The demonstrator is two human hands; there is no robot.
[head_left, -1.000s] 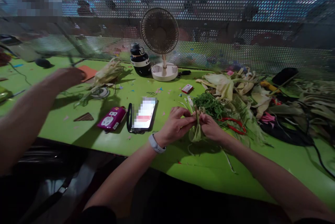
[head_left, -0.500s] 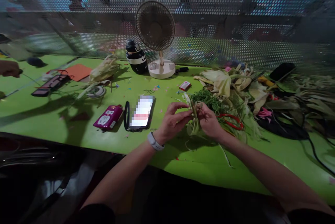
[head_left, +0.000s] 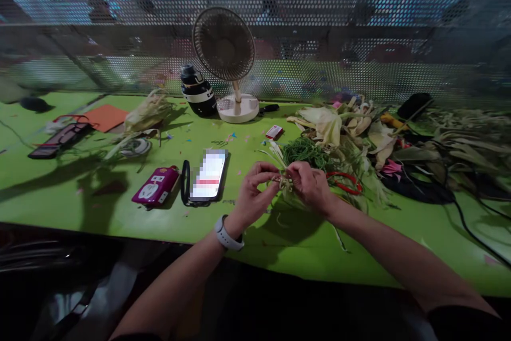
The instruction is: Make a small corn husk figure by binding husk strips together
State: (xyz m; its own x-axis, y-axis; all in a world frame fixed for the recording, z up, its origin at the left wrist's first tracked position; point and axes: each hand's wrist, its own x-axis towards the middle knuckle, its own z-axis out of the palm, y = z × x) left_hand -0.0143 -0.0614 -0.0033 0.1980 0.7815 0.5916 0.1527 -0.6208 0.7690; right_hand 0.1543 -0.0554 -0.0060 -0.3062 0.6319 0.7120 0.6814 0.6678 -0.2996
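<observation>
My left hand (head_left: 254,192) and my right hand (head_left: 311,185) meet over the green table (head_left: 279,234), both pinching a small bundle of pale corn-husk strips (head_left: 284,182). The fingertips of both hands close on the bundle's top. A white watch sits on my left wrist (head_left: 227,234). Just behind the bundle lies a heap of green strands (head_left: 305,150), and red-handled scissors (head_left: 347,184) lie to the right of my right hand.
A phone (head_left: 207,175) and a magenta power strip (head_left: 155,185) lie left of my hands. A small fan (head_left: 225,59) and a dark bottle (head_left: 197,91) stand at the back. Husk piles (head_left: 359,123) and black cables (head_left: 459,208) fill the right. A perforated screen (head_left: 359,38) closes the far side.
The other person's arm at the left has left the view. My hands have turned the husk bundle and drawn it lower, fingertips now at its top. The view has shifted slightly right.
</observation>
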